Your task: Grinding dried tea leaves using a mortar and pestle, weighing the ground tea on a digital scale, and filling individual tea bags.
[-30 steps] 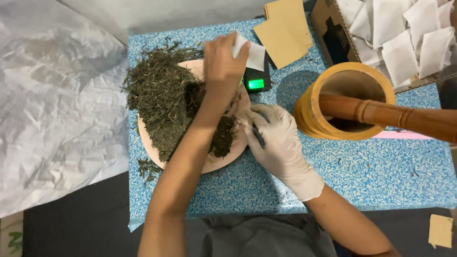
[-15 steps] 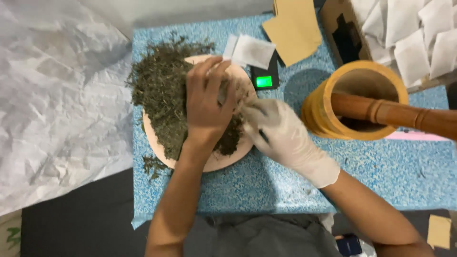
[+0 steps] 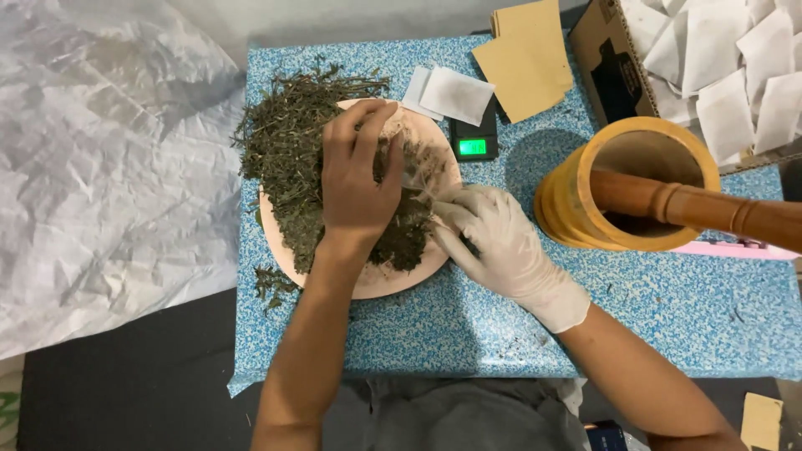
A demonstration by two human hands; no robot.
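A pile of dried green herbs [image 3: 288, 146] lies on a round pinkish plate [image 3: 380, 280] on a blue speckled table [image 3: 468, 326]. My bare left hand [image 3: 357, 179] rests on the pile, fingers curled around a pinch of herbs. Just to its right, my right hand [image 3: 494, 244], in a white glove, grips a small thin white pouch [image 3: 424, 174] at the plate's right edge. The left fingertips touch the pouch, whose lower part is hidden behind the hands.
A small black scale with a green display [image 3: 474, 144] stands behind the plate, with white sachets [image 3: 455, 93] and brown paper envelopes [image 3: 526, 58] beside it. At right are a wooden mortar [image 3: 576, 209] with pestle [image 3: 710, 213] and a cardboard box [image 3: 614, 71] of white sachets. Crumpled white sheeting [image 3: 100, 167] lies at left.
My left hand came down from the white sachets near the scale onto the herb pile and closed its fingers next to the pouch. The gloved right hand stayed at the plate's edge.
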